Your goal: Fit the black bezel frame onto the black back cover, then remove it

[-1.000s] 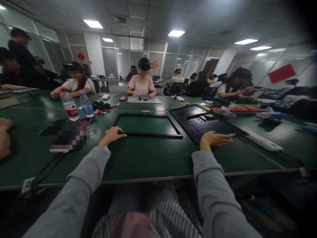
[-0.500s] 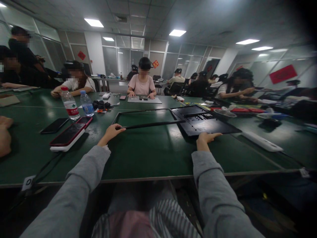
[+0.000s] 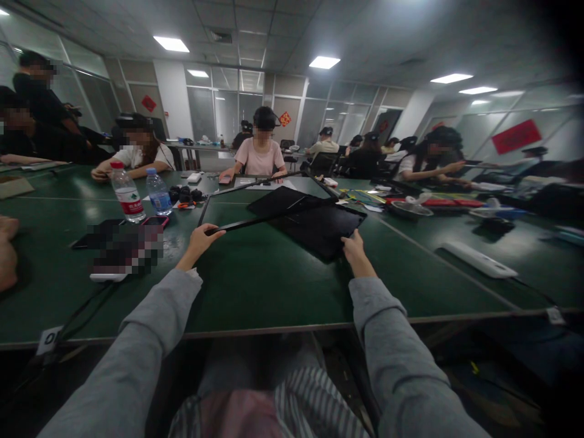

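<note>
Head view shows the black frame [image 3: 255,204] tilted up off the green surface [image 3: 274,286], its near corner pinched by the left hand [image 3: 199,239]; the right hand [image 3: 353,248] clasps the dark panel [image 3: 314,228], seemingly sliding beneath it.

Open-plan workroom — long green tables [image 3: 274,292] pushed together, people seated on all sides. Back wall is glass partitions [image 3: 228,109] in pale frames, red paper decorations [image 3: 148,103] stuck on them, a red banner [image 3: 519,135] on the right wall. Grey tile ceiling [image 3: 283,30] with recessed light panels [image 3: 324,62] — all lit. Two water bottles [image 3: 128,191] stand left.
</note>
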Tool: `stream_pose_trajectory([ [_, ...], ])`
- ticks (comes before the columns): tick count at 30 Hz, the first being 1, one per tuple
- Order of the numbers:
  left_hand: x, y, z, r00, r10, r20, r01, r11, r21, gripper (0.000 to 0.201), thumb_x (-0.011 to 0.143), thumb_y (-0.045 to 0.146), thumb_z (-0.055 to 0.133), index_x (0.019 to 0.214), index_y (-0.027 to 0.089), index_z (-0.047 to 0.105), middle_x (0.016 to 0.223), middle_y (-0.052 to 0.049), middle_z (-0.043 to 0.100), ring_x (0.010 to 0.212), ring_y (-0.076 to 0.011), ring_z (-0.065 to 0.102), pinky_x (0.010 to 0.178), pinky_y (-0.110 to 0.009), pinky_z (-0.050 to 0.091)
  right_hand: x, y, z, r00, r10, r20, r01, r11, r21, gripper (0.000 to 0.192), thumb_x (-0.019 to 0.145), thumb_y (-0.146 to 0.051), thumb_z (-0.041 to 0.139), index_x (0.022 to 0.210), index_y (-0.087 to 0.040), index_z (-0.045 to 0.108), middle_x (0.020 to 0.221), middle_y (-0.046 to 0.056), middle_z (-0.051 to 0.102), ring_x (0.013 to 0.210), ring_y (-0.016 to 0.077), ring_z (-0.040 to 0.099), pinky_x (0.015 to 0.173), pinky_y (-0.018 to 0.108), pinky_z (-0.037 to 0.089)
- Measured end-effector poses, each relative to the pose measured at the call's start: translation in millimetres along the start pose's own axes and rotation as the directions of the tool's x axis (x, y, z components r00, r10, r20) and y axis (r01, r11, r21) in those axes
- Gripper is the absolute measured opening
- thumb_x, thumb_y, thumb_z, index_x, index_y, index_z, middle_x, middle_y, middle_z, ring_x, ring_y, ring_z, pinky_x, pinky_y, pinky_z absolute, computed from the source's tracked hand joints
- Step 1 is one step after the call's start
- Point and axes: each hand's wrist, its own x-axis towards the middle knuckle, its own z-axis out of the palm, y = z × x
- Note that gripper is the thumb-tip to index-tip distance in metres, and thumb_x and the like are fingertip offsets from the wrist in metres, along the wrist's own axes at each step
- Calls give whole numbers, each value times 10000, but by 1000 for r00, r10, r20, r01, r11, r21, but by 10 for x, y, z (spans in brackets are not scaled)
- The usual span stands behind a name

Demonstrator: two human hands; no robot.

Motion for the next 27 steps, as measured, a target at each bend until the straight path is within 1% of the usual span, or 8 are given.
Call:
stream_pose_trajectory([
  [4,-6,24,-6,999,50,5,-51,998,28,410,788,538,825,1018,203,772,1080,-98,791,1031,-283,723,970,-405,546,-8,2,79,977,103,189,-129,983,129,807,690,-208,667,1493,-190,582,1173,116,766,1042,270,730,971,486,598],
  [9,-39,86,-9,994,113,6,-113,988,104,370,770,522,859,979,228,775,1091,-87,785,1070,-292,705,976,-429,528,68,30,99,999,37,12,-38,992,118,436,798,-442,697,1151,-189,725,1036,97,766,1067,265,702,982,459,579],
  [11,-63,127,-17,991,134,19,-135,981,136,355,767,502,874,979,235,775,1100,-83,778,1083,-293,698,989,-437,515,115,4,63,999,43,-9,-41,982,186,467,862,-603,616,1084,-203,710,978,87,750,996,243,707,900,409,601],
  [14,-97,194,-31,987,154,53,-161,973,168,343,773,486,880,983,235,779,1095,-80,768,1099,-297,689,1009,-452,493,149,-52,-9,987,89,134,-123,952,279,569,854,-743,579,1042,-216,680,902,82,732,846,220,700,764,361,609],
  [16,-112,230,-36,985,159,74,-169,970,173,335,785,482,876,991,236,781,1096,-77,764,1113,-299,684,1020,-458,482,137,-67,-30,976,43,215,-92,970,223,544,779,-691,717,1039,-215,676,905,71,729,809,212,681,758,364,608],
  [19,-119,262,-25,982,163,96,-178,968,177,320,797,472,872,1003,245,780,1114,-70,760,1139,-296,675,1039,-464,470,94,-39,0,976,-95,198,89,995,40,509,712,-499,812,1109,-205,687,1003,75,739,909,235,682,912,438,596],
  [22,-115,270,12,978,167,124,-189,963,190,303,818,458,858,1026,252,778,1138,-69,762,1179,-298,661,1060,-471,458,48,12,56,968,-226,108,237,966,-103,471,805,-407,683,1222,-189,681,1171,126,736,1102,282,674,1081,507,520],
  [27,-94,218,106,974,133,181,-174,958,230,295,870,456,808,1092,264,774,1216,-76,760,1226,-308,643,1080,-480,446,-41,31,96,949,-292,115,314,897,-311,475,868,-282,510,1301,-151,658,1234,188,725,1171,327,648,1112,546,467],
])
